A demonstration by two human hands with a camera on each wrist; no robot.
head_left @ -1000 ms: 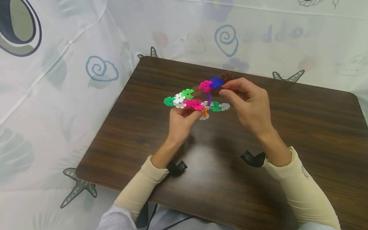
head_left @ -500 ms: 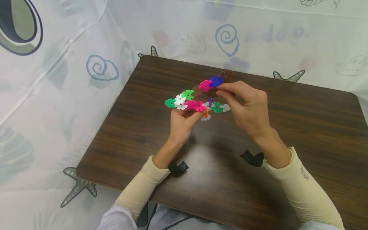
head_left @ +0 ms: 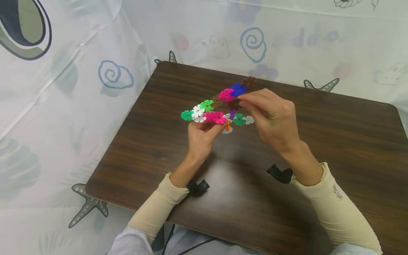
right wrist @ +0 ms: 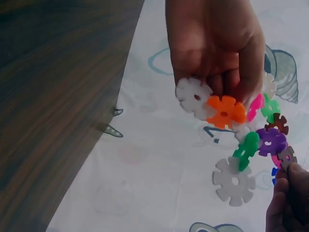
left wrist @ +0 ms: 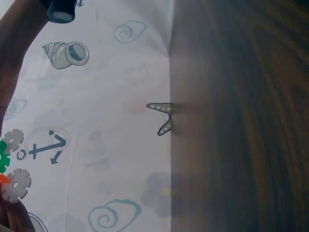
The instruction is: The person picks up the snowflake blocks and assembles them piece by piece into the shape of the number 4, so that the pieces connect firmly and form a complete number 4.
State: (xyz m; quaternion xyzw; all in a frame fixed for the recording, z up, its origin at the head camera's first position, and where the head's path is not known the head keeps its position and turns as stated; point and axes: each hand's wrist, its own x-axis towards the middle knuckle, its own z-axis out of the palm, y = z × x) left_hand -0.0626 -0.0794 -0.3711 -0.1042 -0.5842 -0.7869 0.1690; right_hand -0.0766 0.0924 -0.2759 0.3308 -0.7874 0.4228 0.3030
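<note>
Both hands hold a chain of interlocking plastic snowflake discs above the table. The left hand [head_left: 200, 140] pinches it from below at the pink discs [head_left: 219, 117]. With thumb and index finger, the right hand [head_left: 277, 118] pinches a dark brown disc [right wrist: 287, 157], which meets a purple disc [right wrist: 272, 141] seen nearly edge-on in the head view. The upper branch runs through a light green disc [head_left: 207, 105] and a blue disc [head_left: 237, 89] to another brown disc [head_left: 249, 82]. An orange disc [right wrist: 226, 112] joins a white disc [right wrist: 194, 98] below. The left fingertips are partly hidden.
The dark wood-grain table [head_left: 146, 166] lies beneath the hands. A white printed cloth [head_left: 204, 32] hangs behind it and at the left. Black wrist-worn pieces [head_left: 280, 174] stick out by both cuffs.
The right fingertips have shifted slightly left and down, and more of the dark brown disc shows beside them. The left hand keeps its hold almost unmoved.
</note>
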